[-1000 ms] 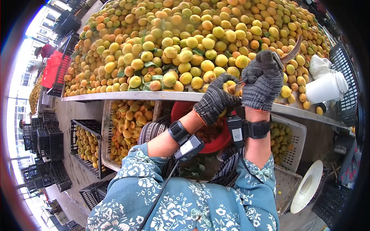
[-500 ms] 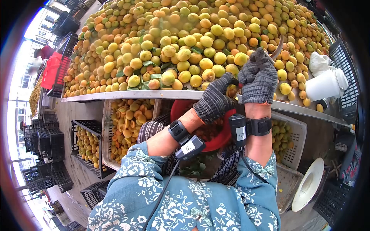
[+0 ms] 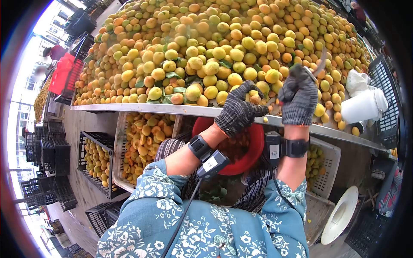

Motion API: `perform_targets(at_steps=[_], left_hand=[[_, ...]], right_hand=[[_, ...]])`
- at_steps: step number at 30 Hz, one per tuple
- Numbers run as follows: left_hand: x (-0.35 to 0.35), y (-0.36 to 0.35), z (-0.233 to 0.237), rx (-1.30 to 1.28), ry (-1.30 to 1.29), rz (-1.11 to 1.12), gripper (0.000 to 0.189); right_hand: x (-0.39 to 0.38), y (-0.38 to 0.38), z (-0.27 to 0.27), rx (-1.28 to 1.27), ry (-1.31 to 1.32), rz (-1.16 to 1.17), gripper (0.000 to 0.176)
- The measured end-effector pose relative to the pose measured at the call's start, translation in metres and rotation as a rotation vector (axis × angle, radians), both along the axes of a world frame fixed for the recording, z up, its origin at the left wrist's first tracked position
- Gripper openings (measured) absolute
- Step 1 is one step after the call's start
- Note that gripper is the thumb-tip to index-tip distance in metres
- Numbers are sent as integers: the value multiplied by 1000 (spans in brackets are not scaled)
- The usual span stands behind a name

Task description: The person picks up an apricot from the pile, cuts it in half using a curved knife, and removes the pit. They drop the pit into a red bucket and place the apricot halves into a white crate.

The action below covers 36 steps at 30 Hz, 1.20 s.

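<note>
My left hand [image 3: 240, 111], in a dark striped knit glove, is at the metal edge of the table with thumb and forefinger spread apart. Between and just beyond those fingertips, apricot flesh [image 3: 256, 98] shows against the heap. A small orange-yellow bit [image 3: 265, 120] is just below the thumb. To the right, my gloved right hand [image 3: 297, 96] is closed around a curved knife [image 3: 320, 63], its blade pointing up and away over the apricots. Most of the knife's handle is hidden in the fist. Below my hands is a red basin [image 3: 257, 150] with dark orange pieces inside.
A big heap of apricots [image 3: 185, 43] covers the table behind its metal rim [image 3: 150, 108]. Beneath stand a crate of apricot halves [image 3: 146, 142], a black crate [image 3: 97, 139] and a pale crate [image 3: 329, 167]. A white bucket [image 3: 363, 104] lies tilted at right; a pale hat [image 3: 342, 215] is lower right.
My left hand has opened from around the cut apricot and moved slightly left. My right hand, still gripping the knife, has shifted right and a little lower, away from the left.
</note>
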<state>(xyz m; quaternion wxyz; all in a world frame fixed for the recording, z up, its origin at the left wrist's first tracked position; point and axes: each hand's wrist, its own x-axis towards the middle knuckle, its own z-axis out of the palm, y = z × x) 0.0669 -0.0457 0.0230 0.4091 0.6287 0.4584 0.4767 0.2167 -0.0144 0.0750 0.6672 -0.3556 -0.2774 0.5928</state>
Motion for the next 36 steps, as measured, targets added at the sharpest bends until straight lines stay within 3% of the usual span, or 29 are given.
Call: perform_targets(at_steps=[2, 3, 5, 6, 8, 13, 16, 18, 19, 21, 22, 23, 26, 27, 28, 29, 31, 32, 33, 35, 36], left_hand=[[-4, 5, 3, 45, 38, 37, 48], [-5, 7, 4, 49, 37, 39, 48], [-8, 7, 13, 4, -51, 71, 38], [-10, 8, 11, -15, -67, 78, 39], [-13, 13, 0, 58, 101, 135, 34], [-21, 8, -4, 133, 465, 161, 26], [-28, 9, -3, 132, 615, 137, 25], [-35, 10, 6, 124, 572, 143, 23], [-40, 14, 11, 118, 529, 147, 22], [-55, 18, 19, 97, 259, 136, 28], [-62, 22, 19, -17, 57, 142, 28], [-69, 25, 19, -129, -146, 147, 28], [-97, 29, 22, -300, -680, -18, 21], [-104, 31, 22, -322, -824, -26, 21], [-112, 29, 23, -235, -661, 10, 22], [-114, 25, 36, -393, -879, 65, 28], [-122, 10, 60, -409, -891, 133, 32], [-128, 10, 57, -364, -843, 236, 36], [-135, 10, 56, -345, -846, 235, 33], [-150, 11, 47, -226, -724, 223, 28], [-156, 7, 47, -222, -719, 233, 28]], right_hand=[[-8, -11, 16, -77, -309, 50, 18], [-7, -3, -10, 219, -717, 93, 11], [-30, -13, -7, 111, -652, 216, 14], [-36, -18, -4, 140, -775, 174, 17], [-40, -21, -4, 173, -1045, 129, 22], [-55, -21, -13, 136, -1190, 88, 19], [-59, -27, -7, 179, -1426, -1, 19], [-55, -25, -15, 267, -1604, -85, 17], [-49, -22, -20, 269, -1604, -85, 17], [-37, -17, -26, 106, -1028, 275, 17], [-32, -27, -2, -32, -778, 427, 18], [-26, -36, 20, -134, -692, 517, 21], [-14, -41, 11, -117, -581, 696, 22], [-11, -42, 5, -28, -749, 792, 22], [-10, -43, 1, 68, -913, 889, 23], [-11, -45, 4, 77, -901, 912, 23], [-14, -50, 14, 104, -1155, 952, 26], [-12, -46, 8, -47, -976, 903, 27], [-12, -42, 5, 73, -846, 729, 24], [-6, -34, 10, -87, -784, 484, 21], [2, -29, 4, -125, -605, 398, 22]])
